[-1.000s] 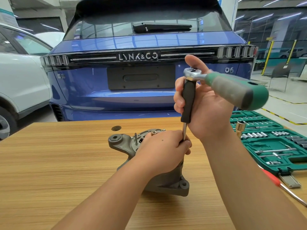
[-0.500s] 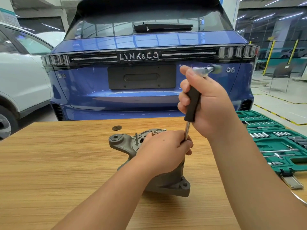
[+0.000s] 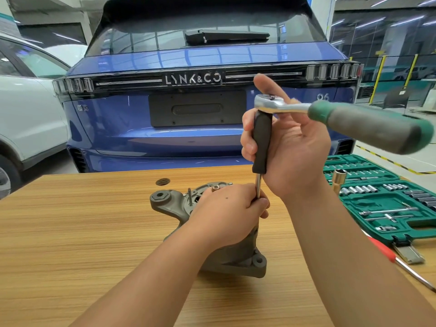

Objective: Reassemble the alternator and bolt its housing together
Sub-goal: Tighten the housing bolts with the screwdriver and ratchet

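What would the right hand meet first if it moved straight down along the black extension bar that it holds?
Most likely the left hand, which grips the bar's thin shaft just under the right hand. Below that lies the alternator housing. The bar's tip is hidden, so exact contact there is unclear.

Ratchet on the alternator, mid-frame

Left hand (image 3: pixel 226 213) sits on the grey alternator (image 3: pixel 236 256) on the wooden table (image 3: pixel 70 232), fingers curled round the thin steel shaft. Right hand (image 3: pixel 290 149) grips the extension's black handle (image 3: pixel 261 142); the ratchet (image 3: pixel 354 119) sticks out right, blurred. Green socket case (image 3: pixel 389 204) at right, blue car (image 3: pixel 200 102) behind.
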### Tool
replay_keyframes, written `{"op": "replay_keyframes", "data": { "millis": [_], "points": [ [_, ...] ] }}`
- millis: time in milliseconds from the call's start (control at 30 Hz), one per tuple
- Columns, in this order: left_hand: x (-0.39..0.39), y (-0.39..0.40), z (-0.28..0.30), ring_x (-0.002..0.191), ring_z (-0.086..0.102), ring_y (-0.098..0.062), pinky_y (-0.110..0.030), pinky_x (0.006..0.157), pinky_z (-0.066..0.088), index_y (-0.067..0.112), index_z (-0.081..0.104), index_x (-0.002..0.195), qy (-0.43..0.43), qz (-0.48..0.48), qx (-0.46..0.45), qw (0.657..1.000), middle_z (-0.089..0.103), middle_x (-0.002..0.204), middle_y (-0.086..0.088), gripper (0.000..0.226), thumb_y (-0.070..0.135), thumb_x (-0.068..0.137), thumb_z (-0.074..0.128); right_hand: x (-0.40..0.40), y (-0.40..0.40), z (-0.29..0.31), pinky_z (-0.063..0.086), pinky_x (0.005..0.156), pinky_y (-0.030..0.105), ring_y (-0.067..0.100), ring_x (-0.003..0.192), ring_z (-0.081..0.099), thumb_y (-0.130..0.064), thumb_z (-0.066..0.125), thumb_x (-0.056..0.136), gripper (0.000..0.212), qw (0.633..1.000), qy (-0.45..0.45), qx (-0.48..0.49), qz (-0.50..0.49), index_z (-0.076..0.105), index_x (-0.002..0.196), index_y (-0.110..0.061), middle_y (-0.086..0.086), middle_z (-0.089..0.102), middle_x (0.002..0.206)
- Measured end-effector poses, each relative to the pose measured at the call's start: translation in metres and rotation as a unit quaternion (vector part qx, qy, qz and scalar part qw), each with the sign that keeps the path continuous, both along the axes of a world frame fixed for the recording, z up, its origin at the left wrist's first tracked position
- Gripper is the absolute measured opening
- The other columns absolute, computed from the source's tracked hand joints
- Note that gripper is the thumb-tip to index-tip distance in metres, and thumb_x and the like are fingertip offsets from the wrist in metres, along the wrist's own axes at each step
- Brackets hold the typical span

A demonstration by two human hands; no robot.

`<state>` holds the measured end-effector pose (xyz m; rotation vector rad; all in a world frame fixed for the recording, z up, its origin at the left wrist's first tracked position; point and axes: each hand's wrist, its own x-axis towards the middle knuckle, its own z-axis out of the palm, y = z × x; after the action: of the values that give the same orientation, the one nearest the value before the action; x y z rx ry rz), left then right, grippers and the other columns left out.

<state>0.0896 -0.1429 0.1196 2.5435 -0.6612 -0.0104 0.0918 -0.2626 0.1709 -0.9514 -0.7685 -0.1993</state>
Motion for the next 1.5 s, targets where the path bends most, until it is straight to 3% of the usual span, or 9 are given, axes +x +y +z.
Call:
{"op": "replay_keyframes", "data": {
  "millis": [100, 300, 467, 633, 733, 967, 1233, 1367, 1500],
  "points": [
    [-0.001, 0.000, 0.000, 0.099, 0.062, -0.001, -0.050, 0.104, 0.045, 0.041, 0.059, 0.095, -0.004, 0.001, -0.002, 1.000, 0.070, 0.093, 0.026, 0.025, 0.045, 0.108, 0.038, 0.000, 0.003, 0.005, 0.033, 0.052, 0.027, 0.018, 0.054, 0.044, -0.050, 0.036, 0.092, 0.049, 0.999, 0.041, -0.015, -0.009, 0.055, 0.127, -0.021, 0.005, 0.054, 0.076],
    [-0.002, -0.001, -0.002, 0.097, 0.061, -0.001, -0.052, 0.105, 0.045, 0.044, 0.057, 0.097, -0.007, -0.003, 0.008, 1.000, 0.068, 0.091, 0.026, 0.023, 0.047, 0.109, 0.038, 0.002, 0.001, 0.008, 0.033, 0.047, 0.025, 0.011, 0.046, 0.037, -0.027, 0.067, 0.095, 0.015, 0.972, 0.074, -0.041, -0.218, 0.063, 0.090, -0.014, -0.005, 0.047, 0.059],
    [-0.001, 0.000, -0.001, 0.097, 0.061, 0.000, -0.050, 0.102, 0.046, 0.046, 0.053, 0.091, -0.013, 0.001, 0.005, 1.000, 0.069, 0.091, 0.029, 0.023, 0.047, 0.108, 0.037, 0.003, -0.007, 0.005, 0.040, 0.055, 0.025, 0.012, 0.056, 0.048, -0.017, 0.057, 0.096, 0.023, 0.996, 0.080, -0.007, -0.037, 0.060, 0.119, -0.022, -0.001, 0.057, 0.076],
    [-0.001, -0.001, -0.001, 0.094, 0.061, 0.002, -0.051, 0.102, 0.048, 0.047, 0.051, 0.088, -0.006, 0.006, 0.000, 1.000, 0.066, 0.085, 0.030, 0.024, 0.047, 0.108, 0.038, 0.005, 0.004, 0.003, 0.040, 0.051, 0.025, 0.016, 0.055, 0.045, -0.009, 0.054, 0.097, 0.034, 0.990, -0.028, -0.049, -0.129, 0.059, 0.123, -0.031, 0.004, 0.054, 0.077],
    [-0.002, 0.000, 0.000, 0.095, 0.060, 0.003, -0.053, 0.105, 0.045, 0.046, 0.052, 0.089, -0.005, 0.003, 0.000, 1.000, 0.067, 0.087, 0.029, 0.025, 0.046, 0.108, 0.038, 0.006, 0.001, 0.001, 0.037, 0.052, 0.028, 0.018, 0.056, 0.044, -0.008, 0.045, 0.094, 0.040, 0.997, -0.025, -0.032, -0.069, 0.058, 0.127, -0.028, 0.005, 0.054, 0.077],
    [-0.002, 0.002, 0.001, 0.102, 0.062, 0.000, -0.051, 0.107, 0.043, 0.043, 0.054, 0.085, -0.002, 0.008, -0.005, 1.000, 0.069, 0.089, 0.029, 0.028, 0.046, 0.108, 0.038, 0.002, 0.000, 0.002, 0.037, 0.055, 0.030, 0.022, 0.059, 0.046, -0.052, 0.041, 0.091, 0.055, 0.999, -0.001, -0.019, 0.049, 0.057, 0.129, -0.017, 0.009, 0.058, 0.080],
    [-0.001, -0.002, -0.003, 0.097, 0.061, 0.000, -0.054, 0.108, 0.044, 0.046, 0.053, 0.093, -0.010, -0.001, 0.010, 1.000, 0.062, 0.083, 0.030, 0.023, 0.048, 0.109, 0.037, 0.000, 0.004, 0.008, 0.033, 0.044, 0.024, 0.012, 0.045, 0.035, -0.024, 0.070, 0.094, 0.015, 0.966, 0.073, -0.044, -0.245, 0.064, 0.081, -0.019, -0.006, 0.045, 0.056],
    [0.002, 0.000, -0.002, 0.102, 0.062, -0.001, -0.052, 0.108, 0.043, 0.046, 0.054, 0.094, -0.011, 0.005, 0.004, 1.000, 0.064, 0.083, 0.031, 0.023, 0.047, 0.108, 0.037, 0.001, -0.001, 0.007, 0.041, 0.052, 0.023, 0.011, 0.053, 0.046, -0.020, 0.063, 0.093, 0.021, 0.992, 0.084, -0.043, -0.080, 0.063, 0.114, -0.019, -0.002, 0.056, 0.072],
    [0.003, -0.002, -0.003, 0.104, 0.063, -0.003, -0.051, 0.108, 0.045, 0.046, 0.055, 0.097, -0.010, 0.008, 0.004, 1.000, 0.061, 0.080, 0.032, 0.020, 0.047, 0.108, 0.038, 0.002, 0.002, 0.003, 0.041, 0.051, 0.024, 0.014, 0.055, 0.046, -0.009, 0.059, 0.097, 0.031, 0.992, 0.025, -0.031, -0.119, 0.061, 0.124, -0.025, 0.004, 0.055, 0.079]
  ]
}}
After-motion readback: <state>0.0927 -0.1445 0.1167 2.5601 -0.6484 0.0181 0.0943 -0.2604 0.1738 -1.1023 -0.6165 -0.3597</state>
